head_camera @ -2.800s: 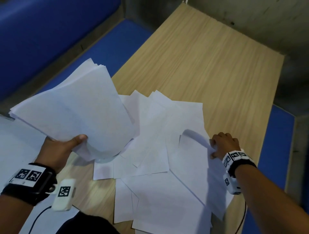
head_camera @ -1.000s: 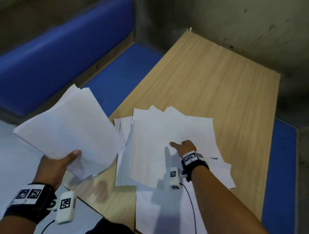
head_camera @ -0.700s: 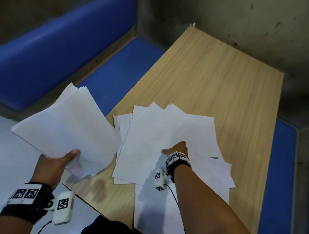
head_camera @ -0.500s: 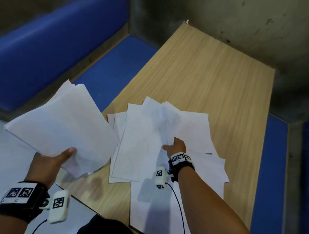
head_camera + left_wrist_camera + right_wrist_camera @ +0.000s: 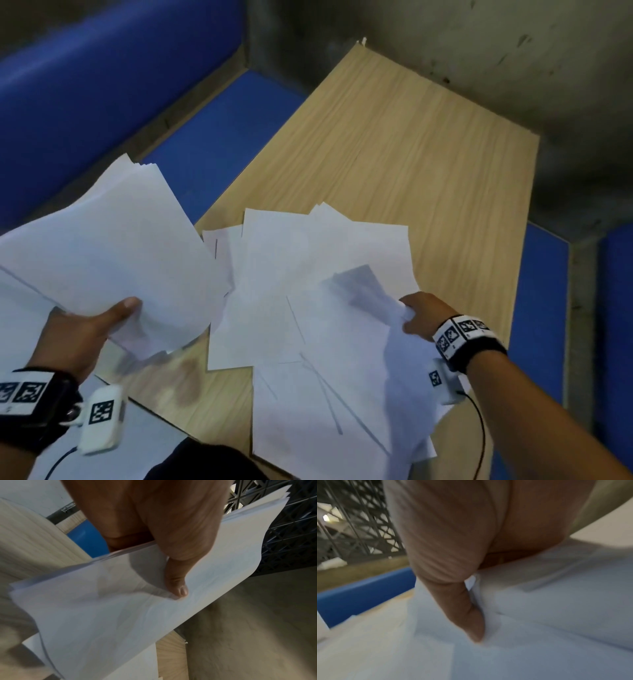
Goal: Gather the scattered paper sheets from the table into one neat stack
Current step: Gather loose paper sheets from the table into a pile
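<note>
**Paper gathering, three views of one moment**

Head view. Left hand (image 5: pixel 80 330) off the near-left corner of the surface (image 5: pixel 404 144), thumb on top of a gathered stack (image 5: pixel 102 253) held in the air, far corners fanned slightly out of line. Right hand (image 5: pixel 423 320) at the right edge of the loose sheets (image 5: pixel 308 308), fingers curled under and pinching a lifted, curling sheet (image 5: pixel 363 291). Loose sheets overlapping on the near half of the surface, some overhanging its near edge. Far half bare wood grain out to the far and right edges. Blue bench (image 5: pixel 85 78) along the left, beyond the surface edge; grey wall (image 5: pixel 479 41) past the far edge. Black-and-white square markers on both wristbands (image 5: pixel 459 334); no readable writing on any sheet.

Left wrist view. Thumb (image 5: pixel 178 586) pressed flat on the top of the stack (image 5: pixel 120 615), other fingers hidden beneath; sheet edges stepped, not flush. Rounded surface edge (image 5: pixel 25 540) to the left.

Right wrist view. Blurred. Thumb (image 5: pixel 469 618) pressing into a fold of the raised sheet (image 5: pixel 556 601), gripping it; other fingers out of sight. Further sheets lying flat below.
</note>
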A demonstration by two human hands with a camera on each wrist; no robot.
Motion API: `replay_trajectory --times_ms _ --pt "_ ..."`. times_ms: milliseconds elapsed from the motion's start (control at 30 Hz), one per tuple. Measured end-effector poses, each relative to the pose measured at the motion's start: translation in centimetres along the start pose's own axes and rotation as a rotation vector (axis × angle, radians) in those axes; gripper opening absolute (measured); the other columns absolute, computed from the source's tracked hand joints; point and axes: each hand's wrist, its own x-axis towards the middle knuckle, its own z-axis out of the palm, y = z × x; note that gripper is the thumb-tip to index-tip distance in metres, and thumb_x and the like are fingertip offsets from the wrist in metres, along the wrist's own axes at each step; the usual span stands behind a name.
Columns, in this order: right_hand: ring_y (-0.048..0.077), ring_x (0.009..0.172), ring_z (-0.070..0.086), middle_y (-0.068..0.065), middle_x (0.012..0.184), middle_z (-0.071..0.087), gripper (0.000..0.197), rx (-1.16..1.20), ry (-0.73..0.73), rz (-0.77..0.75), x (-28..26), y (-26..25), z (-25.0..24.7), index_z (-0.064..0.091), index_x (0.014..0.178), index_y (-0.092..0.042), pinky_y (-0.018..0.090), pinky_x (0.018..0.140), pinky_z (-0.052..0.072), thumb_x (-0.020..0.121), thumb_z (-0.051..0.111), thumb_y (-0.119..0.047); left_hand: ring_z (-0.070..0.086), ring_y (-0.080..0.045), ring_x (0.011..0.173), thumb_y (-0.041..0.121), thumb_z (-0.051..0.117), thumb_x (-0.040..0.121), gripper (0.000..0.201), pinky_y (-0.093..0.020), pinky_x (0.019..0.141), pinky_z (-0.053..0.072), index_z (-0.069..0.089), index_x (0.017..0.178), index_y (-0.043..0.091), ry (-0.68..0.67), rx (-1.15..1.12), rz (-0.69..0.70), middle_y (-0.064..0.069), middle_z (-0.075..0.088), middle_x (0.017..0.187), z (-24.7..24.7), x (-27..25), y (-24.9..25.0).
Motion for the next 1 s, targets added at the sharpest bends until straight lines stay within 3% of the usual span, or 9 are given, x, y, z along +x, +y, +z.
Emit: replay_trajectory --times_ms 67,167,233,300,433,533,700,833,1000 --pt "0.034 0.103 0.065 0.007 0.1 0.064 0.018 -0.005 0.046 0.022 1.1 0.3 1.8 0.063 0.095 -0.006 0.03 0.069 0.05 0.078 0.065 -0.012 0.068 -0.03 0.087 0.031 0.087 0.076 0.034 -0.045 0.093 0.047 0.068 0.087 0.004 -0.005 0.052 0.044 -0.008 0.071 0.087 1.5 -3.0 3.5" --pt "0.029 0.125 0.051 0.001 0.136 0.05 0.062 0.023 0.061 0.043 2.0 -0.6 4.0 0.055 0.124 -0.017 0.043 0.099 0.046 0.069 0.077 -0.035 0.061 -0.025 0.084 0.014 0.08 0.081 0.024 -0.042 0.09 0.047 0.063 0.085 -0.002 0.063 0.125 0.128 -0.006 0.063 0.079 3.2 -6.2 5.8" --pt "0.027 0.126 0.046 -0.005 0.132 0.048 0.086 -0.062 0.086 0.077 2.1 -1.6 4.6 0.044 0.13 -0.03 0.047 0.1 0.039 0.056 0.08 -0.056 0.06 -0.024 0.087 0.011 0.08 0.082 0.037 -0.049 0.093 0.048 0.063 0.099 -0.017 0.039 0.091 0.165 -0.011 0.064 0.085 3.7 -7.1 6.2" --pt "0.025 0.123 0.046 -0.004 0.124 0.055 0.094 -0.131 0.11 0.095 2.0 -2.5 4.7 0.039 0.13 -0.037 0.047 0.097 0.033 0.049 0.08 -0.063 0.062 -0.025 0.093 0.008 0.08 0.081 0.04 -0.044 0.096 0.047 0.065 0.111 -0.014 0.027 0.08 0.181 -0.014 0.067 0.096 3.4 -6.5 5.3" --pt "0.025 0.114 0.057 -0.001 0.11 0.063 0.067 -0.163 0.015 0.069 1.8 -2.8 6.1 0.049 0.114 -0.032 0.043 0.092 0.034 0.057 0.079 -0.05 0.064 -0.028 0.098 0.004 0.079 0.08 0.034 -0.04 0.096 0.045 0.065 0.11 -0.003 0.033 0.085 0.185 -0.001 0.067 0.089 3.4 -6.7 5.3" --pt "0.023 0.098 0.063 -0.001 0.102 0.064 0.037 -0.027 -0.02 0.021 1.0 -2.3 6.6 0.059 0.097 -0.021 0.032 0.081 0.048 0.068 0.079 -0.035 0.065 -0.029 0.101 0.003 0.079 0.08 0.038 -0.043 0.1 0.045 0.065 0.115 0.0 0.01 0.072 0.193 -0.009 0.069 0.098 3.5 -6.7 5.3" --pt "0.023 0.115 0.06 0.0 0.128 0.061 0.057 0.144 -0.045 -0.028 -1.5 -0.2 4.9 0.054 0.131 -0.019 0.029 0.088 0.046 0.078 0.074 -0.028 0.063 -0.028 0.108 0.007 0.08 0.081 0.044 -0.043 0.103 0.044 0.064 0.122 0.003 -0.021 0.09 0.203 -0.015 0.068 0.116 4.1 -6.6 6.3" --pt "0.02 0.098 0.065 -0.005 0.103 0.068 0.032 0.284 0.05 -0.032 -4.9 3.9 1.9 0.065 0.103 -0.03 0.027 0.077 0.047 0.075 0.079 -0.022 0.062 -0.027 0.111 0.01 0.081 0.081 0.05 -0.043 0.104 0.043 0.062 0.127 0.005 -0.08 0.053 0.213 -0.012 0.068 0.118 5.5 -6.2 6.8" --pt "0.001 0.079 0.067 -0.015 0.083 0.072 0.027 0.378 0.15 -0.029 -9.8 7.5 -1.8 0.067 0.084 -0.034 0.019 0.064 0.049 0.075 0.081 -0.013 0.069 -0.017 0.097 0.017 0.086 0.076 0.056 -0.041 0.102 0.046 0.063 0.125 0.005 -0.245 -0.087 0.156 0.001 0.073 0.104 9.5 -7.5 6.7"
